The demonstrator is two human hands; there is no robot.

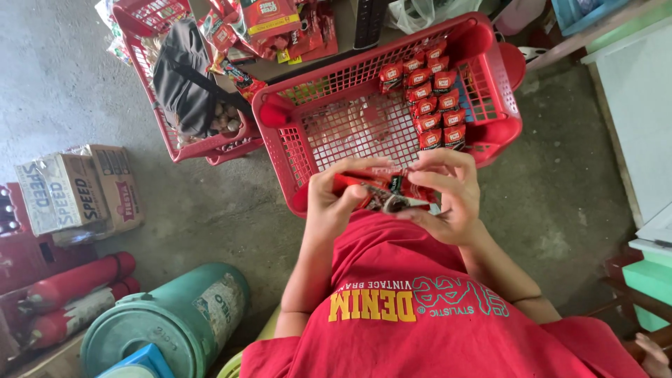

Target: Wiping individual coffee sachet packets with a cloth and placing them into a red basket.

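My left hand (334, 192) and my right hand (448, 196) hold a small stack of red snack sachets (383, 190) between them, close to my chest over my red shirt. Just beyond them stands a red plastic basket (280, 112) on the concrete floor. Along its right inner side, several red sachets (434, 98) of the same kind stand in two neat rows. The rest of the basket's mesh bottom is bare.
A second red basket (203, 148) with a dark bag (183, 77) and packets sits at the upper left. Cardboard boxes (77, 189), red cylinders (77, 283) and a green drum (171, 322) lie at the left. A white cabinet (640, 119) stands at the right.
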